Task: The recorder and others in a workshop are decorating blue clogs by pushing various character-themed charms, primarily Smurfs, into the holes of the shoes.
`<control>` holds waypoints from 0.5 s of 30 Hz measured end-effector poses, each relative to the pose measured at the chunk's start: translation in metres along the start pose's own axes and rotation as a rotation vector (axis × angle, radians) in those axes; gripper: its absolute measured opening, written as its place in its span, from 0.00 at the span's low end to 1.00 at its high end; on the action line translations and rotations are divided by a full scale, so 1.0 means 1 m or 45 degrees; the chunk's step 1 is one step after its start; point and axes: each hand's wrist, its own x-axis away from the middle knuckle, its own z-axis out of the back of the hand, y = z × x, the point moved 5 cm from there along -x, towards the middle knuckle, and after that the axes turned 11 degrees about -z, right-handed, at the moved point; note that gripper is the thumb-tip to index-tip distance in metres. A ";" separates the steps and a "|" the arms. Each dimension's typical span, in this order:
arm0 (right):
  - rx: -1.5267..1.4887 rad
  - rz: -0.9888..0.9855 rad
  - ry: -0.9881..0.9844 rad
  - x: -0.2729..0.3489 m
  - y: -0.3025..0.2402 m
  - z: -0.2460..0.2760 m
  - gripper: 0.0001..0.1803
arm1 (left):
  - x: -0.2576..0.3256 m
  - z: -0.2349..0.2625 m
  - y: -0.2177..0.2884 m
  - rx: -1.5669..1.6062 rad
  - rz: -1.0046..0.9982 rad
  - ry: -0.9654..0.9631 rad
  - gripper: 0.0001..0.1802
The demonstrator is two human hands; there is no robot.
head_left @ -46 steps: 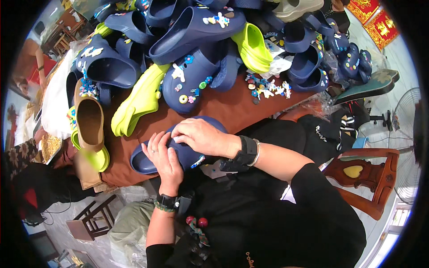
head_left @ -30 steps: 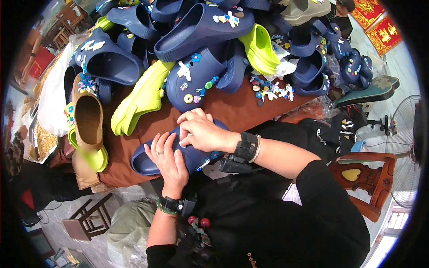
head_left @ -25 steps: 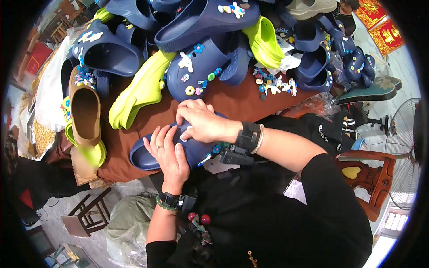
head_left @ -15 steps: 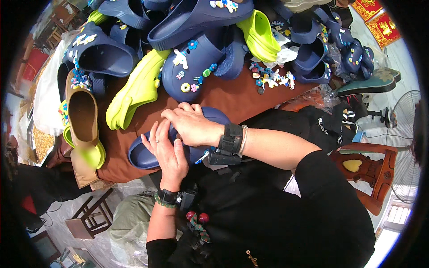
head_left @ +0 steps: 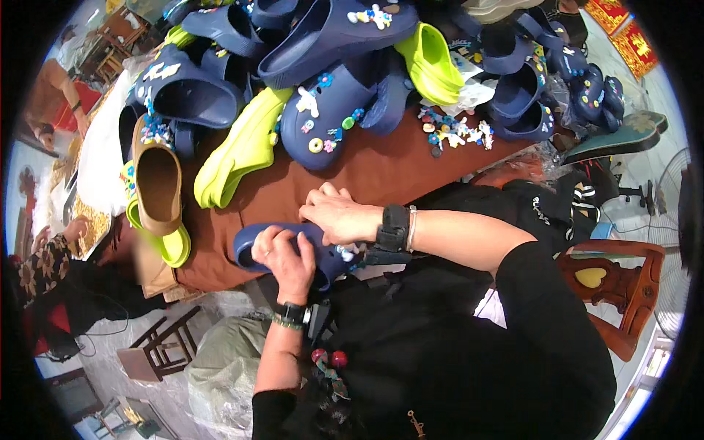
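Two hands were busy on one dark blue clog (head_left: 290, 253), and that shoe sat at the near edge of the brown table (head_left: 381, 165), just in front of your body.

Left of your grip stood a tan clog (head_left: 158, 183) inside a lime green one (head_left: 165, 246). They had a few little charms along one side. You did not touch them.

Your left hand (head_left: 282, 257) was wrapped around the side of the dark blue clog and held it tight. Your right hand (head_left: 341, 216) lay over the top of the same shoe, with its fingers curled down and pressing on it. I could not see whether a charm was under those fingers. A small bright charm (head_left: 343, 253) showed on the shoe just below your right wrist, so I think at least one was already in. Most of the shoe was hidden by your hands, so I could not tell how many more holes were bare.

Above your grip lay another blue clog with many charms (head_left: 323, 121), which looked done. Up and to the right of your grip, a little heap of loose charms (head_left: 455, 133) lay on the table. So there seemed to be more to put in.
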 end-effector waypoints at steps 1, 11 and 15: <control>0.030 0.011 0.047 0.001 0.001 -0.004 0.33 | -0.004 -0.003 0.002 -0.060 -0.048 -0.035 0.11; -0.374 0.122 0.069 0.024 0.021 -0.006 0.39 | -0.039 0.005 -0.020 -0.176 -0.001 -0.107 0.09; -0.131 0.154 -0.006 0.040 0.005 -0.002 0.59 | -0.041 0.003 -0.018 -0.214 -0.001 -0.123 0.10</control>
